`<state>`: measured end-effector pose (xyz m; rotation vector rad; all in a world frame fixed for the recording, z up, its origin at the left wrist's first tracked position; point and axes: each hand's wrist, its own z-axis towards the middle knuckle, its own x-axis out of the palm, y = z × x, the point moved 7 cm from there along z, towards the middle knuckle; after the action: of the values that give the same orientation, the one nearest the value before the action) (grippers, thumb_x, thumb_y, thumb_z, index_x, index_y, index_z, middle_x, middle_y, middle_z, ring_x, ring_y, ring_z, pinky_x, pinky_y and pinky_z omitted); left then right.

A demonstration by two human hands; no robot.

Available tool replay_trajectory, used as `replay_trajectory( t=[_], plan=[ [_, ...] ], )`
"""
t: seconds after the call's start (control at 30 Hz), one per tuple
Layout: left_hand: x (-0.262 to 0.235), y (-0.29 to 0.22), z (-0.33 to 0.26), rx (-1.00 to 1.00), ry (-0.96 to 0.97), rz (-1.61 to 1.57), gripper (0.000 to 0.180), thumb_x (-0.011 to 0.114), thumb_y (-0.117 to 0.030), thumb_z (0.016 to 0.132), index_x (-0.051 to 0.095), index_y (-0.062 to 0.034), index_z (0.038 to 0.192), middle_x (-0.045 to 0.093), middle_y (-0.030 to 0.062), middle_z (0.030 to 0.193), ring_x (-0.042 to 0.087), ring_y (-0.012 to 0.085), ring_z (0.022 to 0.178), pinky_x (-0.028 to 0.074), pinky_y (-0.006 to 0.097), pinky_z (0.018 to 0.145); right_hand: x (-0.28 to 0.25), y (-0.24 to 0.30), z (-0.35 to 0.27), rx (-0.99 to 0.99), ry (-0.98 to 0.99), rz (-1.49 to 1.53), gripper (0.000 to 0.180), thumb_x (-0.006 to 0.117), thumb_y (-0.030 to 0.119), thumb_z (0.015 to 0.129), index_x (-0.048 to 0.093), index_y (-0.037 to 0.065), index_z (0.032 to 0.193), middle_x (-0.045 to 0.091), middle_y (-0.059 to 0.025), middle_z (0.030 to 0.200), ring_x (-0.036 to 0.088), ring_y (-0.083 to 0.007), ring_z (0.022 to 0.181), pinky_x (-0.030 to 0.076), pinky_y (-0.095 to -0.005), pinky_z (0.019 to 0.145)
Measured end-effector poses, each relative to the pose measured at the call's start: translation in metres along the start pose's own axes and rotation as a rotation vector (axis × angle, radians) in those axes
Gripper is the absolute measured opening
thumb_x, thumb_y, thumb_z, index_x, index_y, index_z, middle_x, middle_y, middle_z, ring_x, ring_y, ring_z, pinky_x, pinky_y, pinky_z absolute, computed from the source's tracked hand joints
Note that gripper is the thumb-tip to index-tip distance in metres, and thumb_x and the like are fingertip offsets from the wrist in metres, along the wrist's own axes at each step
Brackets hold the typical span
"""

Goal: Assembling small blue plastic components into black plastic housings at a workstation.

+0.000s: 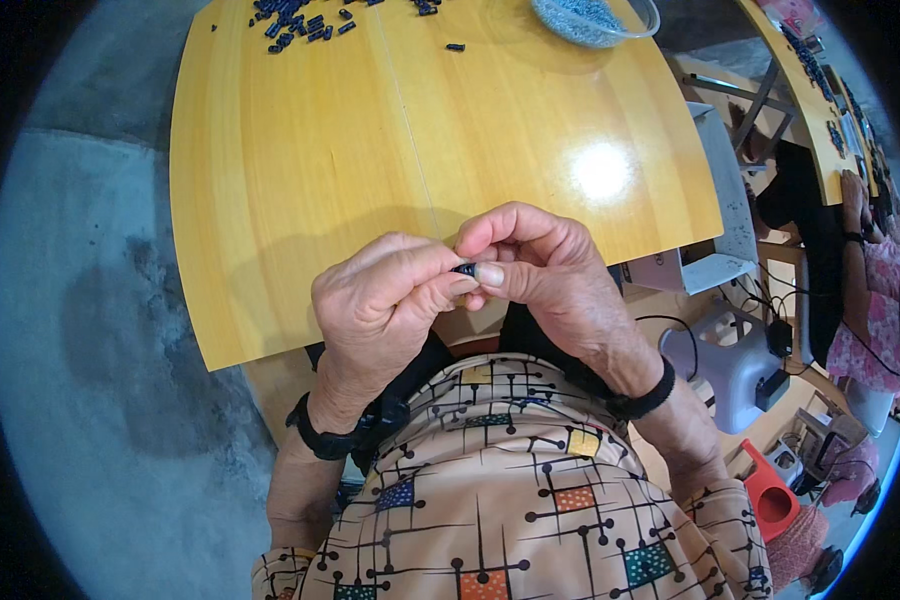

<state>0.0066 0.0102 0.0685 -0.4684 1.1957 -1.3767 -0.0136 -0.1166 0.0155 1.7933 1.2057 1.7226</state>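
A small black part (464, 269) is being pinched between the fingertips of the left hand (380, 305) and right hand (545, 270) above the near edge of the wooden counter (300, 170), apparently mid-assembly, with fine alignment being called for next.

Smooth, glossy yellow wood on the table (390, 150), varnished enough to throw a bright white glare spot at right of centre; rough, matt grey concrete on the floor (100, 330) along the left of the frame. Small black part (464, 269), plastic by its dull sheen, pinched between the hands, with more loose black parts (295, 22) at upper left and a clear plastic bowl (595, 20) at the top edge. Soft printed cloth on the shirt (510, 500) at the bottom, matt black bands on both wrists.
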Motion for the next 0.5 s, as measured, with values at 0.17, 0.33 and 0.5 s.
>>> replay_trajectory(
  t=[0.17, 0.33, 0.5],
  plan=[
    [-0.003, 0.001, -0.001, -0.025, -0.016, 0.018, 0.014, 0.074, -0.005, 0.074, 0.068, 0.0001, 0.085, 0.065, 0.0085, 0.074, 0.063, 0.0147, 0.063, 0.05, 0.024, 0.054, 0.001, -0.009, 0.0, 0.039, 0.033, 0.158, 0.018, 0.061, 0.003, 0.089, 0.061, -0.001, 0.105, 0.065, -0.0069, 0.09, 0.062, -0.0115, 0.077, 0.053, -0.0236, 0.073],
    [-0.004, 0.003, -0.002, -0.049, -0.008, 0.031, 0.013, 0.075, -0.003, 0.073, 0.068, 0.0019, 0.084, 0.066, 0.0101, 0.076, 0.064, 0.0163, 0.067, 0.05, 0.025, 0.058, 0.002, -0.011, 0.001, 0.05, 0.059, 0.239, 0.019, 0.06, 0.006, 0.09, 0.061, -0.001, 0.107, 0.065, -0.007, 0.092, 0.062, -0.0117, 0.078, 0.053, -0.0242, 0.075],
    [-0.006, -0.001, -0.002, -0.008, 0.005, 0.107, 0.015, 0.075, -0.004, 0.073, 0.067, 0.0005, 0.085, 0.066, 0.0097, 0.075, 0.064, 0.0167, 0.067, 0.05, 0.026, 0.058, 0.0, -0.009, 0.001, 0.014, 0.041, 0.138, 0.019, 0.061, 0.004, 0.088, 0.061, -0.001, 0.106, 0.065, -0.0066, 0.092, 0.062, -0.0116, 0.078, 0.053, -0.0237, 0.075]
  ],
)
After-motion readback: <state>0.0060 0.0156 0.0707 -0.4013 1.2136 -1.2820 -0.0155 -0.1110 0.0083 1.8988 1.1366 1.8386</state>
